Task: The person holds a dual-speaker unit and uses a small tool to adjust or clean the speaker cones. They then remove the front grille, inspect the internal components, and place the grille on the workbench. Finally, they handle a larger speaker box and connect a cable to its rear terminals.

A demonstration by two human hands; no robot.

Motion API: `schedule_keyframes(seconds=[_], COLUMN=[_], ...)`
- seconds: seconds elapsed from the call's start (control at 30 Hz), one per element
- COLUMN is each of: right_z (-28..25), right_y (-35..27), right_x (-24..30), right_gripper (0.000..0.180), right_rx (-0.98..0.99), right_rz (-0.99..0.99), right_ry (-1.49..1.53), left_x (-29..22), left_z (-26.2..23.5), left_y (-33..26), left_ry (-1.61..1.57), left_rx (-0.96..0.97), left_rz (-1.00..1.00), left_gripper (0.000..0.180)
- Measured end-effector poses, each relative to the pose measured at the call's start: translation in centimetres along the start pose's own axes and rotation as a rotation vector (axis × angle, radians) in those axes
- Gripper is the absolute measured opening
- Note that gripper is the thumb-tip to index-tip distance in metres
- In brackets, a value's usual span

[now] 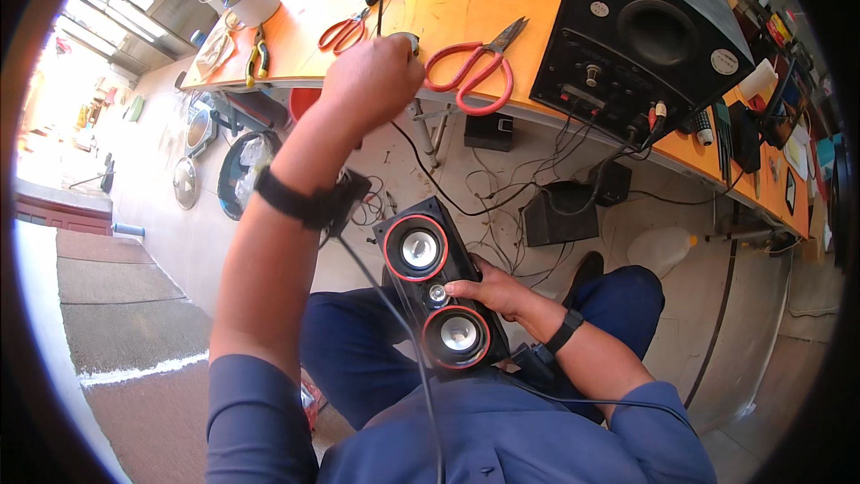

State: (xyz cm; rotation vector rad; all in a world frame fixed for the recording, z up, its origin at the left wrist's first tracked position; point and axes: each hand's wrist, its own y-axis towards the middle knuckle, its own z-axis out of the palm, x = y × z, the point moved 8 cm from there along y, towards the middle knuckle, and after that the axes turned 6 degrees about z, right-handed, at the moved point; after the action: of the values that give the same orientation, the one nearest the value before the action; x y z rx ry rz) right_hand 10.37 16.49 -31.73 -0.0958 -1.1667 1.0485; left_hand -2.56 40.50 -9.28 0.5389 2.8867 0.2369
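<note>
A black speaker (412, 290) stands between a person's dark blue knees (349, 367), face up, with two red-ringed cones and a small silver one between them. The right hand (502, 292) is at its right side, its grip pinching the speaker, thumb laid across the front near the small cone. The left hand (372, 81) is raised well beyond the speaker, at the near edge of an orange tabletop (291, 47). Its grip is pressed together in a fist around a black cable (382, 9), which shows above and below it; a dark bit by the thumb is too small to tell.

On the floor past the speaker, thin wires (512, 255) tangle beside a black box (563, 215). A white jug (658, 246) lies to the right; a dark tub (235, 177) stands to the far left.

On the tabletop, red-handled scissors (491, 52) lie just right of the fist. To the left are yellow-and-black pliers (258, 59) and a white pot (253, 4). To the right stands a big black cabinet (618, 45) with cables plugged into it.
</note>
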Motion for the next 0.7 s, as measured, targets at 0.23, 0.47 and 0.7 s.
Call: schedule_keyframes(seconds=[0.23,0.47,0.7], right_z=[-2.7,-2.0,0.7], right_y=[0.4,-1.7,-6.9], right_x=[1.4,0.5,-3.1], right_gripper=[0.098,0.096,0.079], right_rx=[0.008,-0.016,-0.005], right_rz=[-0.019,0.025,-0.005], right_ry=[0.027,0.066,0.169], left_x=[1.5,2.7,1.2], left_z=[0.4,-4.8,-8.0], left_y=[7.3,-1.5,-22.5], left_ry=[-0.042,-0.29,-0.751], left_rx=[-0.095,-0.263,-0.102], left_rz=[-0.095,-0.157,-0.439], left_gripper=[0.039,0.032,0.035])
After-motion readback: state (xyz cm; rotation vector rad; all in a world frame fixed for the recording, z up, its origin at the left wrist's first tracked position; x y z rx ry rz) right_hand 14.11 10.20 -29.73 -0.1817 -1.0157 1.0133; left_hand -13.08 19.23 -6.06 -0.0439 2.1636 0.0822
